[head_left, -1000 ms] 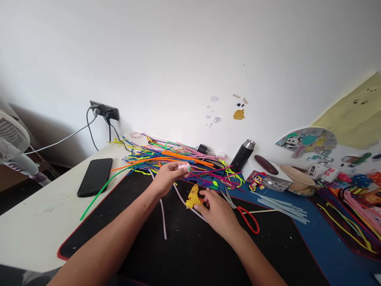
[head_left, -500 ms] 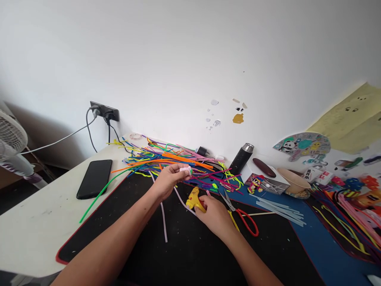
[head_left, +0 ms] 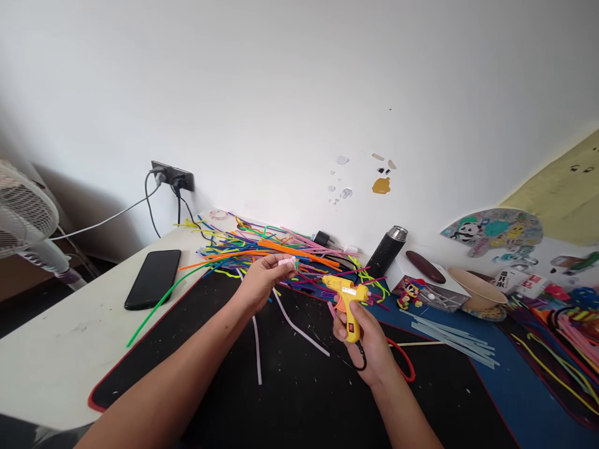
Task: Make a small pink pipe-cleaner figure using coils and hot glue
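Note:
My right hand (head_left: pixel 367 340) is wrapped round the handle of a yellow hot glue gun (head_left: pixel 347 292), held upright with its nozzle toward the left. A black cord hangs from the base of its grip. My left hand (head_left: pixel 266 277) pinches a small white-and-pink fuzzy piece (head_left: pixel 289 264) with a bit of green at its end, partly covered by the fingers. Below that hand, pale lilac pipe cleaners (head_left: pixel 299 330) lie on the black mat (head_left: pixel 290 399). Red-handled scissors (head_left: pixel 408 365) are mostly hidden behind my right hand.
A heap of colourful pipe cleaners (head_left: pixel 262 243) lies along the wall. At left rest a black phone (head_left: pixel 153 279) and a fan (head_left: pixel 28 212). To the right stand a black thermos (head_left: pixel 387 252), a small figure (head_left: pixel 412 293), glue sticks (head_left: pixel 453 337) and a bowl (head_left: pixel 477 287).
My right hand has lifted the glue gun and turned it upright, moving right, so it now covers much of the scissors. My left hand still pinches the small piece. The view has shifted slightly.

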`<state>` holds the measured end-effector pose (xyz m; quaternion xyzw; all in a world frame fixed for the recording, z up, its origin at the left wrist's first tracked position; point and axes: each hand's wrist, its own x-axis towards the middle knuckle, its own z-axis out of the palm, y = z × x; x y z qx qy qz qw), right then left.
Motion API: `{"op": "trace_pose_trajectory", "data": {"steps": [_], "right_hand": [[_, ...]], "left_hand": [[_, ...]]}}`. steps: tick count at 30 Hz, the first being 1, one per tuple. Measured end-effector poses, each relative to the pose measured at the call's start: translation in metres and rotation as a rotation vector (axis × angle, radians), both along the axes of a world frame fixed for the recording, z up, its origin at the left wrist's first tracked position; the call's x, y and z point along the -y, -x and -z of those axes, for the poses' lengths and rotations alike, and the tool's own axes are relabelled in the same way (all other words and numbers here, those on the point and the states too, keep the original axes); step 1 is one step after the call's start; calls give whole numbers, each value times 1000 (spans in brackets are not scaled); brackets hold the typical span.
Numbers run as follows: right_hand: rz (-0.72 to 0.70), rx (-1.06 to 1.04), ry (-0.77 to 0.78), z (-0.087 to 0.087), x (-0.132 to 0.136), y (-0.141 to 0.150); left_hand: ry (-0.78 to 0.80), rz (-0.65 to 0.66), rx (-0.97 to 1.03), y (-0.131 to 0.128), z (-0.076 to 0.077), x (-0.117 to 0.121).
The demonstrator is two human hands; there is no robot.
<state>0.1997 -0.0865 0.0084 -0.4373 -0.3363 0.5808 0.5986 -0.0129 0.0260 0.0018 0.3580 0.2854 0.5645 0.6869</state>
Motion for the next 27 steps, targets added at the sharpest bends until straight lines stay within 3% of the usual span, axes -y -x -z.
{"op": "trace_pose_trajectory", "data": {"steps": [7, 12, 17, 27], "right_hand": [[-128, -99, -73, -9, -30, 22], [-111, -89, -90, -3, -47, 29], [-81, -7, -103, 11, -41, 16], [-62, 266, -186, 12, -29, 21]], "left_hand": [[-19, -40, -54, 0, 3, -2], [-24, -67, -107, -1, 6, -3], [-30, -69, -150, -4, 11, -3], [-73, -80, -203, -6, 8, 3]]}}
